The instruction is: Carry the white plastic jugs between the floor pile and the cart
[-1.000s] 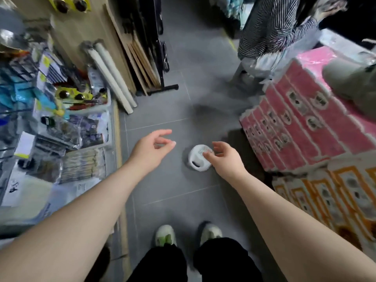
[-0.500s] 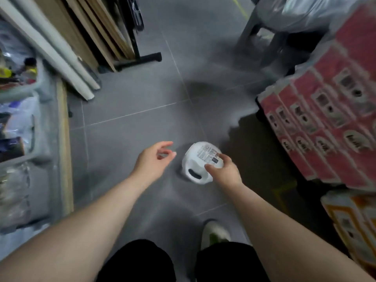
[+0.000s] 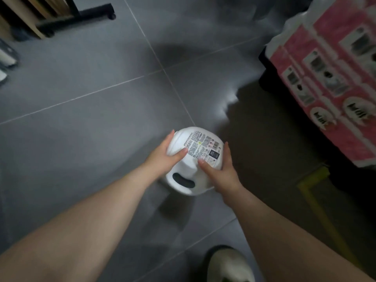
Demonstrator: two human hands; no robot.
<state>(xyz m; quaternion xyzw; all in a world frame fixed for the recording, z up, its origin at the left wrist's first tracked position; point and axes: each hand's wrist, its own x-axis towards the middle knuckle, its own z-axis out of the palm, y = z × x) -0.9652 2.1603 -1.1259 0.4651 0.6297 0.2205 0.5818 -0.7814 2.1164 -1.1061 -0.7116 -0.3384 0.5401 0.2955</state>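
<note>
At the far left I saw wooden boards [image 3: 30, 15] leaning upright, with the black wheeled foot of a rack [image 3: 77, 17] just beside them on the grey tiled floor [image 3: 81, 123]. A white roll end [image 3: 7, 58] showed at the left edge, too blurred for me to name further.

Nearer the middle, my left hand [image 3: 162, 159] lay against the left side of a white plastic jug [image 3: 195, 159]. Its fingers [image 3: 169, 139] were spread round the jug's far left shoulder, and the thumb pressed on the edge of the printed label [image 3: 203, 147]. I could not tell whether the jug stood on the floor or was lifted just clear of it; it sat in the middle of the scene, a little ahead of my shoe. The jug's dark handle opening [image 3: 183, 180] faced me at the near side, between my two wrists.

My right hand [image 3: 221, 171] gripped the jug's right side, the forefinger laid across the label's near corner and the other fingers wrapped along the right wall.

Below that, the toe of a white shoe [image 3: 230, 265] stood on the floor, near the bottom edge.

To the right, a yellow line [image 3: 317, 204] ran along the dark floor. At the far right, pink wrapped multipacks [image 3: 329, 82] were stacked, well apart from the jug.
</note>
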